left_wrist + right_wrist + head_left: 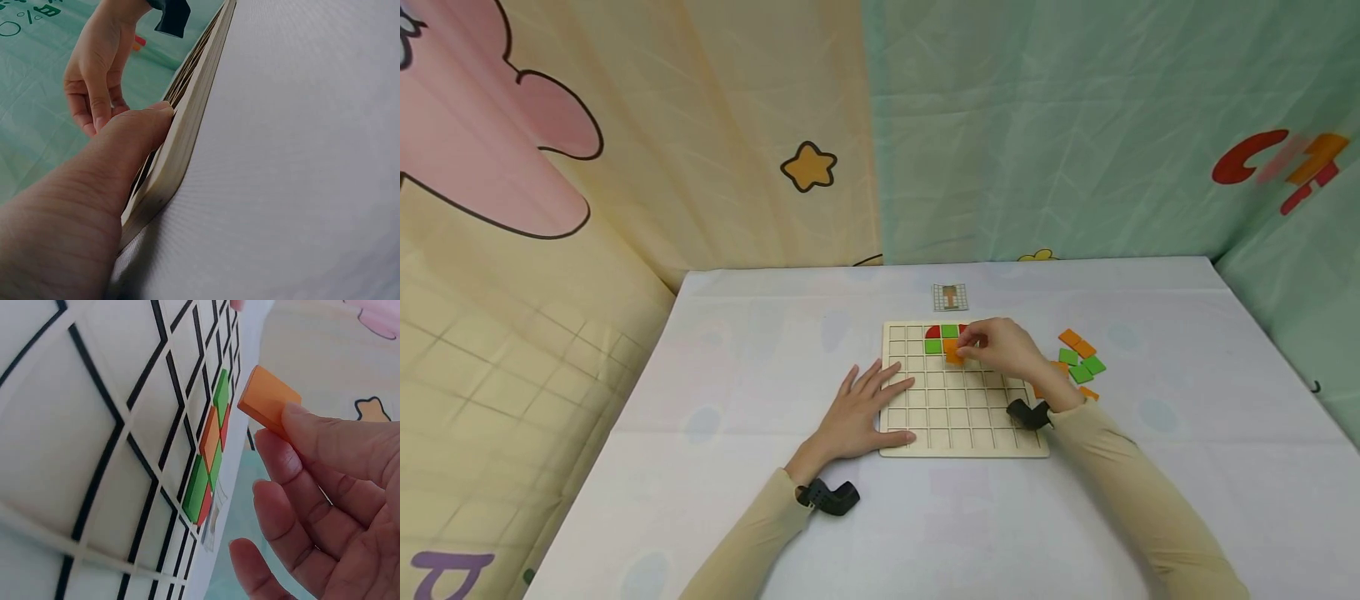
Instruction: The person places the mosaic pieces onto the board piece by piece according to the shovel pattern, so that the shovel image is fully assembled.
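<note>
My right hand (1003, 348) pinches an orange square tile (269, 400) between thumb and fingertips, held over the upper part of a pale wooden grid board (955, 417). On the board's top rows lie a rounded red tile (933, 332), a green tile (950, 331), a second green tile (932, 346) and, in the right wrist view, an orange tile (210, 439). More red and green sits partly behind my right hand. With fingers spread, my left hand (857, 412) rests at the board's left edge, its thumb (140, 125) lying over the rim.
Right of the board, loose green tiles (1081, 373) and orange tiles (1077, 342) lie scattered, some partly behind my right forearm. A small card (951, 297) with a gridded picture lies beyond the board's far edge. Printed curtains (1045, 125) hang behind the white-covered table (760, 333).
</note>
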`<state>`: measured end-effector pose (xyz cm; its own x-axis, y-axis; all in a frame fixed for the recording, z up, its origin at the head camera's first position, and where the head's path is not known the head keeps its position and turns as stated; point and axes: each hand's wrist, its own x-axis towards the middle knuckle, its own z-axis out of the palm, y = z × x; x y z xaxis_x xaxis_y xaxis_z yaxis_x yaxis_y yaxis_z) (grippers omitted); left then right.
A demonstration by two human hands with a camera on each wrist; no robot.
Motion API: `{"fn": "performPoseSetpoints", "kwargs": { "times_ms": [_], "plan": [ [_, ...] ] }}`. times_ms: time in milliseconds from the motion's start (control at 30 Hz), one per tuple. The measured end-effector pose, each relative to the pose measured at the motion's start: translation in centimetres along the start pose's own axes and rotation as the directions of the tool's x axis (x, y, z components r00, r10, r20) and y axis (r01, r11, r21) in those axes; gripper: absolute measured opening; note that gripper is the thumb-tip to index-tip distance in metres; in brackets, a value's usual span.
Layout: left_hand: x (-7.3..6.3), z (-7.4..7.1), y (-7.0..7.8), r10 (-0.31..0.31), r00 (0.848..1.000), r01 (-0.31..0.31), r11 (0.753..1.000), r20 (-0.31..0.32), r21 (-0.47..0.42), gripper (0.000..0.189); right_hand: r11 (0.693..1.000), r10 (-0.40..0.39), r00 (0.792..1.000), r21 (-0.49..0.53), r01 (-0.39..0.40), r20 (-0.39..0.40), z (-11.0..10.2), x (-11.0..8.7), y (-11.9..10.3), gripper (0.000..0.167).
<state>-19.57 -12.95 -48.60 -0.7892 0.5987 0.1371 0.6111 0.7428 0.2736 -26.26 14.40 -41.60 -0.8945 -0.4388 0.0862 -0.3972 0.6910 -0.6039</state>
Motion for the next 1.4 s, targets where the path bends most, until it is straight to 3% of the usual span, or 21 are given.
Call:
{"fn": "performPoseSetpoints", "kwargs": {
  "times_ms": [433,1067,1400],
  "plan": [
    [0.0,0.0,0.0,0.004,1.000,-0.004,1.000,-0.001,-0.002,0.081,1.000,0.007,0.997,-0.015,-0.006,0.076,1.3,1.3,-1.0,0.006],
    [0.0,0.1,-0.1,0.006,1.000,-0.006,1.000,-0.004,0.001,0.081,0.997,0.004,0.995,-0.074,0.004,0.103,2.0,2.3,-1.4,0.007],
    [0.0,0.1,-0.1,0.004,1.000,-0.004,1.000,-0.001,-0.001,0.081,0.994,0.040,0.994,-0.103,-0.030,0.102,2.1,2.5,-1.7,0.009]
  ]
}}
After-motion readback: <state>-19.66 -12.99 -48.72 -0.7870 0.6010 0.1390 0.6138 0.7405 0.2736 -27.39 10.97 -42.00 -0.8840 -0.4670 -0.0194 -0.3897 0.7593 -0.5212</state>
